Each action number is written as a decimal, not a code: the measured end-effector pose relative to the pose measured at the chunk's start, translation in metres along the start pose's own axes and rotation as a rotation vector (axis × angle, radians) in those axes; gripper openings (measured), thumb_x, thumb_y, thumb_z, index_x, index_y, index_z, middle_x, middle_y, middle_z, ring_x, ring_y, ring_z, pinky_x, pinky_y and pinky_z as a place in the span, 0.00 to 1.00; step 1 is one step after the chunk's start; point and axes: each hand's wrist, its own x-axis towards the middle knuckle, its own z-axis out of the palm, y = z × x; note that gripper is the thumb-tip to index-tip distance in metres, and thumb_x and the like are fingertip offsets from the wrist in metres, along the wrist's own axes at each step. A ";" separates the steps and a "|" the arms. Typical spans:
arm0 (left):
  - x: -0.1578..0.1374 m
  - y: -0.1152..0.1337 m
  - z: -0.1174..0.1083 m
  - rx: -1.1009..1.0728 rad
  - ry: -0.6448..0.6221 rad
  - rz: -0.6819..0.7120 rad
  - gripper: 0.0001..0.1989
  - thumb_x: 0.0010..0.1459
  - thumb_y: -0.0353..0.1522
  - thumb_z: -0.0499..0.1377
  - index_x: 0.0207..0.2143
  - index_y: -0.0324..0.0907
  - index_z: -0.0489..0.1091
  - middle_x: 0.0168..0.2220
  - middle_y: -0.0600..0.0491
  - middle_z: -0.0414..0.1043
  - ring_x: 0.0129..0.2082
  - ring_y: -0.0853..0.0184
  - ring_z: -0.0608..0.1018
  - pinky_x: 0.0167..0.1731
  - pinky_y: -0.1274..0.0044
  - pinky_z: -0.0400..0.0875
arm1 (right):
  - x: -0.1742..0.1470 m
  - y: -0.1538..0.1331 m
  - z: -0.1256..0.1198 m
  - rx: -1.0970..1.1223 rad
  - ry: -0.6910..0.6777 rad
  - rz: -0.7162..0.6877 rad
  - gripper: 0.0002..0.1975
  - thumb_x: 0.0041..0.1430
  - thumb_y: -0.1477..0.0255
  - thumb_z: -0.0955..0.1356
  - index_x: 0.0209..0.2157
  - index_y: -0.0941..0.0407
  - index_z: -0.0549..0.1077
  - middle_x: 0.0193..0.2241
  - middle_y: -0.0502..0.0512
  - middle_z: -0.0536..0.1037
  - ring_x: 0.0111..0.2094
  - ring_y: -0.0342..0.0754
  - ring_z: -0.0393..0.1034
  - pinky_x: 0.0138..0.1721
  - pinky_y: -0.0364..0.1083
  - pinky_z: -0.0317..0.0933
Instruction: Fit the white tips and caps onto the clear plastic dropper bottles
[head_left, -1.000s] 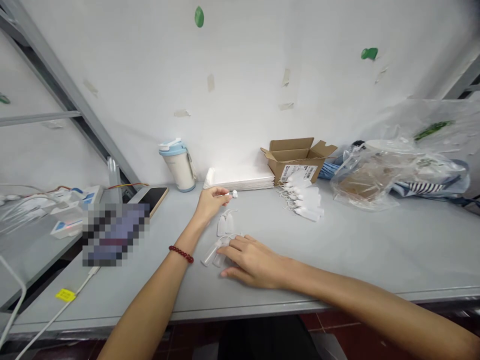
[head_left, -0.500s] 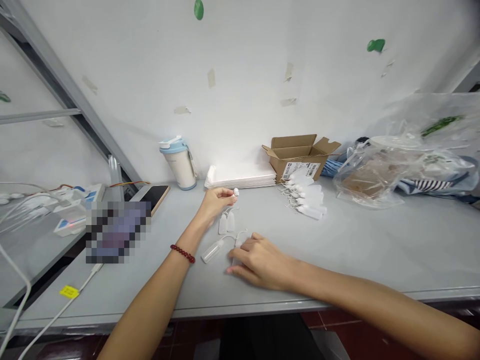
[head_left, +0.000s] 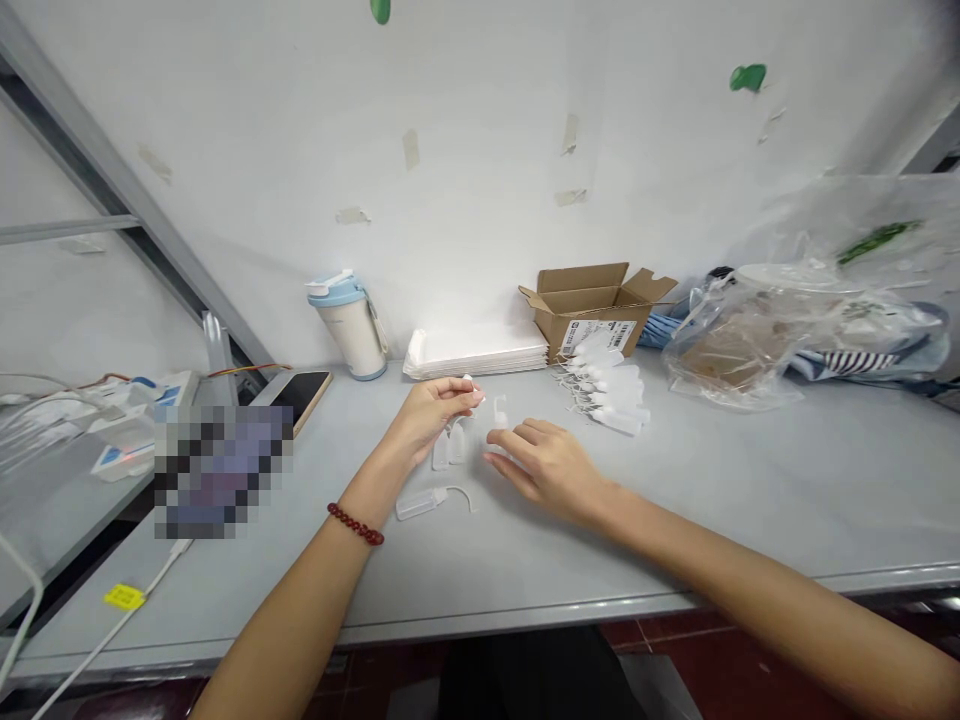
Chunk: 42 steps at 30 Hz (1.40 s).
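My left hand (head_left: 435, 415) is raised over the desk, its thumb and fingers pinching a small white piece (head_left: 469, 379) that looks like a cap; most of it is covered. Just to the right, my right hand (head_left: 551, 465) grips a small translucent squeeze bottle (head_left: 500, 412). The bottle's nozzle end points up beside my left fingertips, apart from the white piece, and its body is partly hidden by my fingers. Below my left hand lie two small bottles (head_left: 457, 445) side by side. Nearer me, another clear bottle (head_left: 421, 503) rests on its side, a thin white strand curving from its neck.
A pile of similar bottles (head_left: 611, 395) lies before an open cardboard box (head_left: 585, 310). White flat packets (head_left: 480, 355) are stacked against the wall. A tumbler (head_left: 352, 330), a phone (head_left: 307, 395), power strips (head_left: 142, 425) and a plastic bag (head_left: 739, 350) stand around.
My right hand has picked up a bottle from the desk and brought it up and away from me, close to my left hand. My left hand still pinches the white piece; the view has shifted slightly.
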 end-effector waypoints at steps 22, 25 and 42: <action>-0.008 0.004 0.011 -0.074 -0.102 0.074 0.18 0.39 0.31 0.69 0.36 0.40 0.73 0.37 0.50 0.75 0.42 0.65 0.74 0.47 0.71 0.65 | 0.014 0.026 -0.004 1.696 0.023 0.643 0.09 0.54 0.68 0.65 0.33 0.52 0.58 0.19 0.42 0.63 0.21 0.40 0.55 0.26 0.42 0.55; -0.008 0.003 0.014 -0.080 -0.110 0.096 0.18 0.41 0.34 0.68 0.37 0.39 0.73 0.39 0.49 0.74 0.42 0.65 0.74 0.47 0.71 0.66 | 0.015 0.029 -0.002 1.752 0.039 0.666 0.10 0.54 0.68 0.66 0.33 0.53 0.58 0.19 0.43 0.64 0.20 0.39 0.53 0.24 0.40 0.53; -0.008 0.004 0.012 0.176 -0.204 0.164 0.15 0.50 0.41 0.62 0.33 0.37 0.73 0.31 0.52 0.71 0.32 0.68 0.74 0.35 0.73 0.72 | 0.015 0.030 -0.006 1.697 0.020 0.670 0.10 0.53 0.67 0.66 0.31 0.53 0.58 0.17 0.42 0.57 0.19 0.39 0.49 0.21 0.38 0.47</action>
